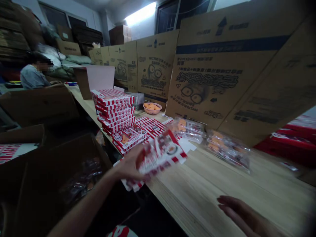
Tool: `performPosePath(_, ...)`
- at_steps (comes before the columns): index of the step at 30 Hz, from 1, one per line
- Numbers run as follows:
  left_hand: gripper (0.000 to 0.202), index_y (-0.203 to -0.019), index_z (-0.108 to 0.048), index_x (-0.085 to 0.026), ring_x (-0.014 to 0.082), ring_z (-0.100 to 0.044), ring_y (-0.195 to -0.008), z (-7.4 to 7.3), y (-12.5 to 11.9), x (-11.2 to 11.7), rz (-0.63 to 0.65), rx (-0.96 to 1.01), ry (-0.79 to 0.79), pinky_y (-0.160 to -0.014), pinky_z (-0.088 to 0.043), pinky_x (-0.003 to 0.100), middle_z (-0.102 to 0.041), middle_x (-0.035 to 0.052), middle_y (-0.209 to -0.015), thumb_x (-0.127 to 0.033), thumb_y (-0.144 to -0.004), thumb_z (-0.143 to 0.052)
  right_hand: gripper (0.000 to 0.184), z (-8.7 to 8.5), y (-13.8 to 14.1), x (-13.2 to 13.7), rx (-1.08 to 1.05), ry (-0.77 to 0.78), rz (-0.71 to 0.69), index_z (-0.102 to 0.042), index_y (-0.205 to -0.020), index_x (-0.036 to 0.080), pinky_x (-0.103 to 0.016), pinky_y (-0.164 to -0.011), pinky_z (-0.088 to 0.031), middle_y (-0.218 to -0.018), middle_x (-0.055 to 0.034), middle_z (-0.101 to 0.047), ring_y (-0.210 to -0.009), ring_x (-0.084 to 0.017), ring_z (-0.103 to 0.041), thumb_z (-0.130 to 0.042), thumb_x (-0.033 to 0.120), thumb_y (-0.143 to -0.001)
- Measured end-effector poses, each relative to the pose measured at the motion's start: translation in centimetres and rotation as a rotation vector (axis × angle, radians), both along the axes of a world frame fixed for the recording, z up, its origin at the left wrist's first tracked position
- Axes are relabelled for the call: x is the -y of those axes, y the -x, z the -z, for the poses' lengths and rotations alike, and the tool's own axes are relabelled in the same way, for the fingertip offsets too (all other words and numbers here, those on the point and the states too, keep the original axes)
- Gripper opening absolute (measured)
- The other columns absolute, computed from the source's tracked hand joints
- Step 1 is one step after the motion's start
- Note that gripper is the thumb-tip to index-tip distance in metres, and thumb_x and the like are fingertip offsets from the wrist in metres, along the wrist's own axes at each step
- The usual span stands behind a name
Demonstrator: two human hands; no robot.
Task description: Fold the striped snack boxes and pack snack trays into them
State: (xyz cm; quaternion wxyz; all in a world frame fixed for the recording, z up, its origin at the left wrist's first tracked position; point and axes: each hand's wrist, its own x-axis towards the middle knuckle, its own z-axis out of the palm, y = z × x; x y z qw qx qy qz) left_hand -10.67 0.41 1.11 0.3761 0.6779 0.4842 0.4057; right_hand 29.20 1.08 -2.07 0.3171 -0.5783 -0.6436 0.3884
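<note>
My left hand (132, 166) grips a red-and-white striped cardboard box (163, 152) by its near end, tilted above the table edge and a little blurred. Below that box, the flaps of other striped packaging (137, 187) stick out over the edge. My right hand (239, 209) hovers at or just above the bare wood on the lower right, fingers stretched out and holding nothing. Closest to it are clear plastic packs (228, 148) of small orange and dark items. Another such pack (187, 128) lies to their left.
A tall stack of striped boxes (115, 110) stands on the wooden table (197, 184). Behind are a pink basket (152, 108) of orange pieces and large cartons (207, 82). An open carton (56, 177) with plastic packs sits lower left. A person (34, 75) sits far left.
</note>
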Motion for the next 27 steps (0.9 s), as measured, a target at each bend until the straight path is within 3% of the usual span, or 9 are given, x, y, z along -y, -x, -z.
performPosePath(3, 0.096, -0.136, -0.042, -0.018, 0.0413, -0.038, -0.12, -1.1, 5.5, -4.9, -0.47, -0.557, -0.175, -0.102, -0.026, 0.056, -0.047, 0.0171, -0.128, -0.051, -0.052, -0.078, 0.037, 0.4, 3.6, 0.5, -0.01, 0.115, -0.149, -0.073, -0.085, 0.024, -0.035, -0.081, -0.055, -0.091, -0.0095, -0.073, -0.09, -0.028, -0.068, -0.066, 0.056, -0.068)
performPosePath(6, 0.082, -0.128, -0.049, -0.015, 0.0465, -0.032, -0.125, 0.9, 7.9, -7.6, -0.609, -0.87, -0.18, -0.101, -0.02, 0.064, -0.044, 0.022, -0.132, -0.052, -0.059, -0.075, 0.038, 1.4, 7.0, 0.1, -0.06, 0.104, -0.251, -0.071, -0.079, 0.02, -0.036, -0.076, -0.055, -0.082, -0.0088, -0.071, -0.083, -0.026, -0.066, -0.064, 0.056, -0.07)
performPosePath(8, 0.076, -0.127, -0.051, -0.012, 0.0467, -0.029, -0.129, 3.3, 7.4, -7.6, -0.543, -0.968, -0.204, -0.103, -0.017, 0.065, -0.041, 0.025, -0.137, -0.053, -0.065, -0.07, 0.037, 2.0, 9.1, -0.9, -0.08, 0.087, -0.314, -0.069, -0.077, 0.018, -0.035, -0.071, -0.053, -0.077, -0.0076, -0.069, -0.078, -0.024, -0.065, -0.062, 0.054, -0.072)
performPosePath(11, 0.081, -0.131, -0.048, -0.01, 0.0455, -0.025, -0.134, 6.9, 4.9, -6.0, -0.385, -0.971, -0.267, -0.106, -0.017, 0.063, -0.038, 0.0271, -0.14, -0.06, -0.069, -0.064, 0.03, 2.1, 12.6, -3.6, -0.106, 0.063, -0.403, -0.067, -0.078, 0.017, -0.032, -0.068, -0.05, -0.076, -0.0058, -0.067, -0.074, -0.021, -0.062, -0.061, 0.046, -0.075)
performPosePath(14, 0.087, -0.134, -0.045, -0.012, 0.044, -0.015, -0.139, 9.1, 2.7, -4.2, -0.291, -0.933, -0.337, -0.109, -0.013, 0.062, -0.028, 0.025, -0.148, -0.06, -0.065, -0.068, 0.018, 1.8, 17.0, -7.5, -0.074, 0.008, -0.451, -0.064, -0.078, 0.015, -0.03, -0.07, -0.047, -0.078, -0.0049, -0.066, -0.076, -0.019, -0.06, -0.059, 0.033, -0.076)
performPosePath(18, 0.09, -0.139, -0.038, -0.01, 0.0423, -0.019, -0.139, 10.6, 2.2, -3.7, -0.182, -0.813, -0.175, -0.108, -0.026, 0.057, -0.024, 0.0268, -0.149, -0.058, -0.068, -0.067, 0.01, 1.9, 23.2, -13.2, 0.18, -0.045, -0.377, -0.061, -0.079, 0.015, -0.028, -0.072, -0.043, -0.079, -0.0034, -0.066, -0.077, -0.017, -0.058, -0.058, 0.023, -0.076)
performPosePath(21, 0.095, -0.142, -0.032, -0.011, 0.0434, -0.018, -0.139, 11.4, 2.5, -3.9, -0.15, -0.77, -0.071, -0.107, -0.026, 0.061, -0.024, 0.0284, -0.149, -0.06, -0.067, -0.066, 0.015, 2.5, 26.5, -16.2, 0.234, -0.044, -0.326, -0.06, -0.081, 0.013, -0.03, -0.074, -0.041, -0.086, -0.0064, -0.065, -0.083, -0.019, -0.057, -0.064, 0.026, -0.074)
performPosePath(24, 0.102, -0.144, -0.029, -0.012, 0.0448, -0.011, -0.139, 12.0, 2.5, -3.9, -0.178, -0.751, -0.038, -0.108, -0.019, 0.065, -0.019, 0.0281, -0.15, -0.063, -0.064, -0.068, 0.015, 3.4, 27.9, -17.8, 0.236, 0.002, -0.272, -0.059, -0.074, 0.014, -0.029, -0.07, -0.04, -0.079, -0.0062, -0.065, -0.081, -0.019, -0.057, -0.065, 0.029, -0.073)
performPosePath(27, 0.114, -0.146, -0.021, -0.01, 0.0448, -0.009, -0.14, 12.0, 2.3, -3.6, -0.188, -0.704, -0.007, -0.109, -0.018, 0.063, -0.014, 0.0287, -0.151, -0.065, -0.059, -0.07, 0.017, 4.0, 27.9, -18.3, 0.167, 0.073, -0.243, -0.057, -0.062, 0.016, -0.026, -0.06, -0.038, -0.061, -0.0021, -0.061, -0.066, -0.016, -0.055, -0.065, 0.027, -0.072)
